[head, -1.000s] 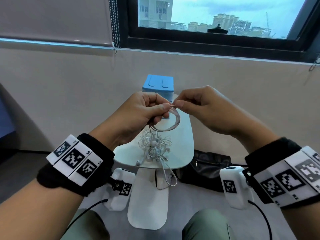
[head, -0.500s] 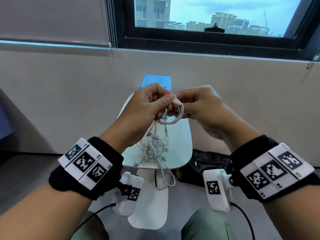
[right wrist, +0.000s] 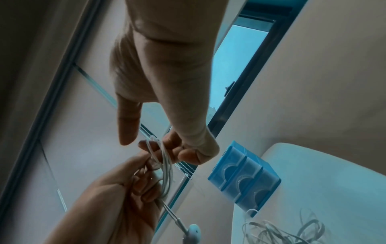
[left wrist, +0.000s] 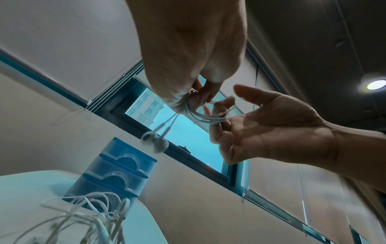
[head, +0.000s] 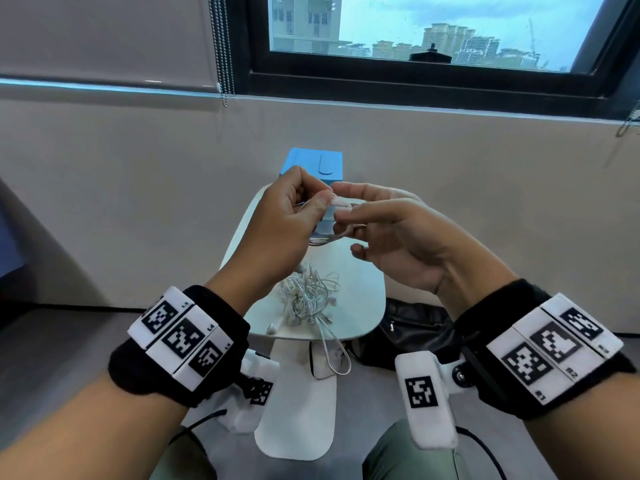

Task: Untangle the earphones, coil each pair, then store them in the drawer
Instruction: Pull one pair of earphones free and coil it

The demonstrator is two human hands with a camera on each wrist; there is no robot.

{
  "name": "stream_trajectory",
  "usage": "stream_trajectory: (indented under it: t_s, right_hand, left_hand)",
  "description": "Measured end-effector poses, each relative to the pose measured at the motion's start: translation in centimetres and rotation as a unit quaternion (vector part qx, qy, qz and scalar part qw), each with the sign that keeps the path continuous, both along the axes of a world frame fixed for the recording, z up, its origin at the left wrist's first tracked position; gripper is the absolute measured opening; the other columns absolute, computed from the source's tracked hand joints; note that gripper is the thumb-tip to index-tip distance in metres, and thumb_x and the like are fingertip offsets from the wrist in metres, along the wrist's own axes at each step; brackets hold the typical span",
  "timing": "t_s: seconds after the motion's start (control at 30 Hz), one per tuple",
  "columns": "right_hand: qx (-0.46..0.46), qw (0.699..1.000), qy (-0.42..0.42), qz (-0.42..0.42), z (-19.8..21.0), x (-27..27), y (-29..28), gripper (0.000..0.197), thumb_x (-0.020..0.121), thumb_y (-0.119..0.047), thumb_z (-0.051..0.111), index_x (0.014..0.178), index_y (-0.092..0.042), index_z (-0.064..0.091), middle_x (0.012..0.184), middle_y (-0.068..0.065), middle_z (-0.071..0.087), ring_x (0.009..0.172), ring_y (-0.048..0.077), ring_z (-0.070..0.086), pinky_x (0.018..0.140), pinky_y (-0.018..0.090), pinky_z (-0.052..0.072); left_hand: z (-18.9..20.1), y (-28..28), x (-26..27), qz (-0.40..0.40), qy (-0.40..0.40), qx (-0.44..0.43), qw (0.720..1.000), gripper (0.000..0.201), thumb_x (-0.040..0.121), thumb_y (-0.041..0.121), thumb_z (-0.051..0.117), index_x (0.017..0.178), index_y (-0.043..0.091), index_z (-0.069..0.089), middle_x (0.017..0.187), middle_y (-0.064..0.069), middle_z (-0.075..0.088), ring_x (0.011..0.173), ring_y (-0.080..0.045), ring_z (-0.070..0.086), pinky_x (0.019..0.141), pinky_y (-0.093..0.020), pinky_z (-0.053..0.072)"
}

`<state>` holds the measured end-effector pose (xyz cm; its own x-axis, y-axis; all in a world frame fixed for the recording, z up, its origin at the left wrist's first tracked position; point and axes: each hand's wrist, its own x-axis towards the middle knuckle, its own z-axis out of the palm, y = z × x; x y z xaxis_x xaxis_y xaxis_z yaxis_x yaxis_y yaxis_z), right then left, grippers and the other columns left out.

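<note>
While the coiled pair (left wrist: pixel 205 118) is kept pinched between the thumb and curled fingers of the left hand (head: pixel 280 230), its loops are draped over the fingertips of the right hand (head: pixel 398 237), whose fingers are mostly straight and relaxed, so nothing is really clamped on that side. Two earbuds (left wrist: pixel 155 140) are left dangling below the left fist on short leads, pointing down toward the table (head: pixel 360 306). From that grip, the blue drawer unit (head: pixel 313 164) is found straight ahead and lower, at the far end of the table, three drawers stacked, all shut as far as can be told. Its pulls are probably reached more easily by the freer right hand. One coil is held; one tangled heap (head: pixel 308 299) is left on the near part of the table, with a loop hanging over the edge. How many pairs are knotted in there can't be counted.
</note>
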<state>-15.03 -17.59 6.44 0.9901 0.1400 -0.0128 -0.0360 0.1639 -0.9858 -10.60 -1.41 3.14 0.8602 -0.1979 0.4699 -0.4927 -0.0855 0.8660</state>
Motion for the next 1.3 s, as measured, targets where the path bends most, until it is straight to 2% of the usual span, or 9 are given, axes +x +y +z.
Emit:
stream_trajectory:
  t_s: [0.13,0.23,0.37,0.57,0.67,0.87,1.03,1.17,1.3]
  right_hand:
    - [-0.122,0.991,-0.048,-0.028,0.3,0.2,0.0,0.050,0.085,0.011,0.069,0.130,-0.008,0.059,0.073,-0.005,0.066,0.074,0.015,0.060,0.075,0.034,0.038]
    - [-0.251,0.954,-0.151,-0.073,0.0,0.6,0.0,0.052,0.085,0.010,0.071,0.129,-0.013,0.056,0.073,0.003,0.063,0.071,0.021,0.062,0.075,0.039,0.054]
    - [-0.401,0.878,-0.230,-0.126,-0.6,1.4,0.1,0.042,0.088,0.002,0.072,0.124,-0.019,0.067,0.080,0.007,0.075,0.068,0.020,0.075,0.071,0.039,0.065]
    - [-0.602,0.744,-0.254,-0.140,0.3,0.9,-0.3,0.011,0.093,-0.017,0.068,0.095,-0.026,0.074,0.084,-0.004,0.072,0.086,0.016,0.064,0.079,0.031,0.051]
    - [-0.613,0.722,-0.279,-0.160,0.9,0.7,-1.0,0.008,0.093,-0.030,0.070,0.088,-0.033,0.076,0.094,-0.008,0.067,0.097,0.018,0.050,0.083,0.037,0.042]
    - [-0.454,0.834,-0.249,-0.191,-0.4,1.4,-0.8,0.002,0.086,-0.021,0.081,0.087,-0.023,0.082,0.076,-0.009,0.072,0.068,0.008,0.066,0.067,0.024,0.053]
    - [-0.074,0.985,-0.096,-0.119,-1.1,1.0,0.4,0.012,0.091,0.007,0.064,0.098,0.014,0.071,0.087,0.024,0.071,0.076,0.030,0.070,0.076,0.036,0.063]
    - [0.039,0.996,-0.065,-0.056,-1.0,0.6,0.8,0.029,0.092,0.004,0.066,0.120,0.008,0.062,0.094,0.018,0.075,0.080,0.029,0.073,0.076,0.033,0.062]
    - [0.036,0.997,-0.037,-0.064,-0.9,0.6,0.8,0.034,0.091,0.006,0.065,0.118,-0.011,0.054,0.082,0.010,0.074,0.070,0.023,0.070,0.069,0.030,0.048]
  left_hand:
    - [0.2,0.0,0.0,-0.007,-0.014,0.043,0.999,0.014,0.103,0.020,0.057,0.100,0.027,0.069,0.089,-0.009,0.069,0.076,-0.022,0.066,0.066,-0.039,0.054]
    - [0.6,0.1,-0.2,-0.008,-0.042,0.089,0.995,0.005,0.096,0.022,0.068,0.098,0.025,0.071,0.069,0.013,0.063,0.066,-0.010,0.060,0.064,-0.023,0.052]
    - [0.6,0.3,0.5,0.031,-0.079,0.166,0.983,0.007,0.095,0.026,0.070,0.089,0.022,0.068,0.070,0.009,0.063,0.061,-0.002,0.054,0.059,-0.015,0.040]
    - [1.1,0.9,1.0,0.041,-0.095,0.272,0.957,0.017,0.100,0.031,0.063,0.087,0.020,0.064,0.069,0.004,0.061,0.059,-0.002,0.049,0.054,-0.015,0.035]
    - [1.6,1.7,1.0,-0.040,-0.034,0.245,0.968,0.021,0.101,0.029,0.063,0.087,0.014,0.065,0.066,0.007,0.060,0.053,-0.004,0.046,0.055,-0.019,0.037]
    - [1.1,1.5,0.2,-0.128,0.085,0.063,0.986,0.013,0.100,0.014,0.065,0.089,0.007,0.063,0.059,0.008,0.049,0.050,-0.009,0.036,0.050,-0.023,0.031]
    - [0.4,1.1,0.4,-0.050,0.021,0.045,0.998,0.011,0.097,0.014,0.068,0.090,0.007,0.064,0.071,0.005,0.063,0.051,-0.002,0.050,0.055,-0.019,0.039]
    - [0.3,1.0,0.5,-0.021,-0.005,0.044,0.999,0.015,0.090,0.033,0.068,0.089,0.018,0.065,0.089,-0.007,0.073,0.083,-0.033,0.071,0.072,-0.054,0.057]
    - [0.6,1.2,0.2,-0.051,-0.005,0.031,0.998,0.005,0.095,0.022,0.066,0.098,0.019,0.068,0.080,0.004,0.068,0.067,-0.015,0.065,0.064,-0.031,0.052]
